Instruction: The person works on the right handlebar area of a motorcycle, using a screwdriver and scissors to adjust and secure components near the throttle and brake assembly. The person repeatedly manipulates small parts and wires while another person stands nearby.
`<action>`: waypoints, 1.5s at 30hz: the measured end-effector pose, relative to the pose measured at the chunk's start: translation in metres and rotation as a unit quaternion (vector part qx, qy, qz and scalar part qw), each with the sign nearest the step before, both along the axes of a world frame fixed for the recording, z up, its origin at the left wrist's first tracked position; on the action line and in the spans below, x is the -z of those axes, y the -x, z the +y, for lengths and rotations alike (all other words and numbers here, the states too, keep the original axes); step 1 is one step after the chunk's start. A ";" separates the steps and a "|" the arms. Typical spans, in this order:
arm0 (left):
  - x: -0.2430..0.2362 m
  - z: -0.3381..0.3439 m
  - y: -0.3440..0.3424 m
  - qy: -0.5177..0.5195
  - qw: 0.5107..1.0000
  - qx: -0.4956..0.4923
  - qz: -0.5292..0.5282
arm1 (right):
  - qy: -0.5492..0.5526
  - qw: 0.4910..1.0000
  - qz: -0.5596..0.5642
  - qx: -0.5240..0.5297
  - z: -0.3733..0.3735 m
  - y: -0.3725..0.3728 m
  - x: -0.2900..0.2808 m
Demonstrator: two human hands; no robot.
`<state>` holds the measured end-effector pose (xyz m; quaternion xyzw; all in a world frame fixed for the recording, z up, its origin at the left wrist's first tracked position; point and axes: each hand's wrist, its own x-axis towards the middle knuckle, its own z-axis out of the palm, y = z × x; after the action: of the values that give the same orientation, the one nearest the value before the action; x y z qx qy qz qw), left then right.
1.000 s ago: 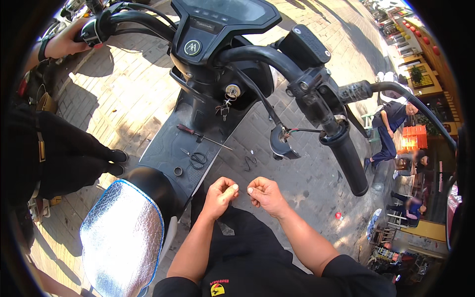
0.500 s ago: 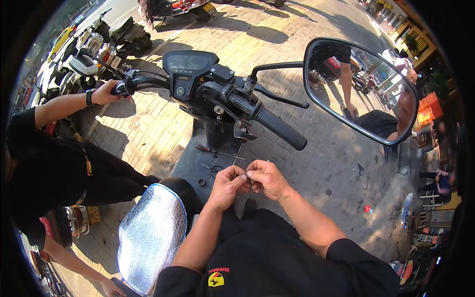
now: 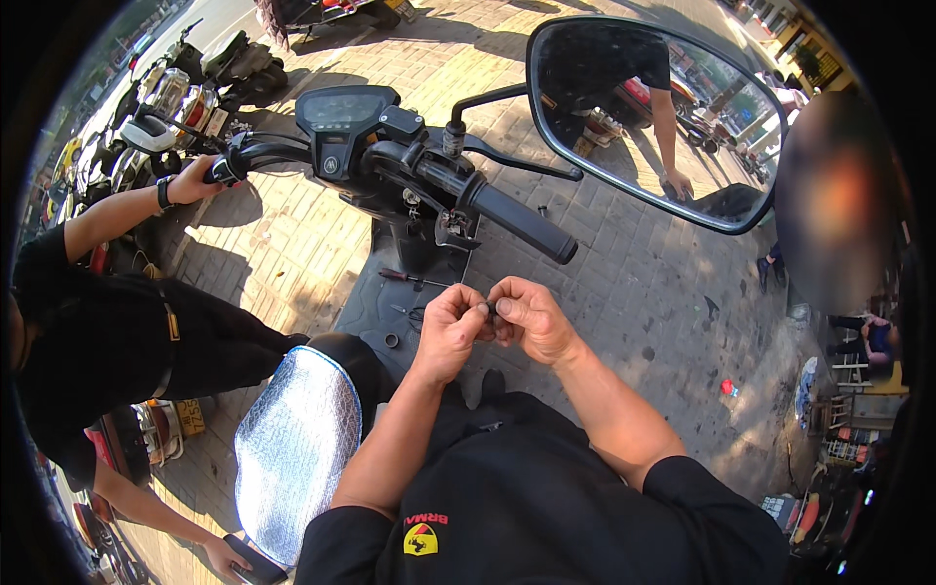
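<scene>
My left hand and my right hand meet in front of my body, thumbs and fingertips pinched together. Between them shows a small dark piece, too small to name. Beyond my hands is a scooter's handlebar with a black right grip. Beside that grip, a switch housing hangs loose, with its inside partly showing. On the scooter's footboard lie a screwdriver and a small dark ring. A thin tool lies there too, its kind unclear.
Another person's hand grips the left handlebar; their other hand holds a dark flat object. A silver cover lies over the seat. The mirror juts out at right. Parked scooters line the far left.
The handlebar and mirror sit higher and further left in view. My hands stay together, and the dark piece now shows between my fingertips. More of the other person's flat object is visible.
</scene>
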<state>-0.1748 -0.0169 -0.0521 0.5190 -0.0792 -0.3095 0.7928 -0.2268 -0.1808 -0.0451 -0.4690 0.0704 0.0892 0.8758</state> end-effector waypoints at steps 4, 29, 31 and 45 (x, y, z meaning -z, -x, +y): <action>0.000 -0.007 0.000 -0.027 0.999 -0.018 -0.007 | 0.025 0.999 0.025 0.010 -0.004 0.001 -0.001; -0.040 -0.014 -0.142 -0.407 0.808 -0.014 -0.425 | 0.428 0.877 -0.129 0.175 -0.012 -0.132 0.045; -0.037 -0.014 -0.142 -0.412 0.803 -0.018 -0.431 | 0.433 0.873 -0.143 0.173 -0.011 -0.131 0.042; -0.029 -0.012 -0.140 -0.401 0.807 -0.033 -0.431 | 0.370 0.907 -0.174 0.103 -0.009 -0.125 0.022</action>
<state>-0.0347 -0.0284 -0.0227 0.8733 -0.2644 -0.0314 0.4080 -0.1020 -0.1894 -0.0667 -0.7578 -0.0071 -0.1167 0.6419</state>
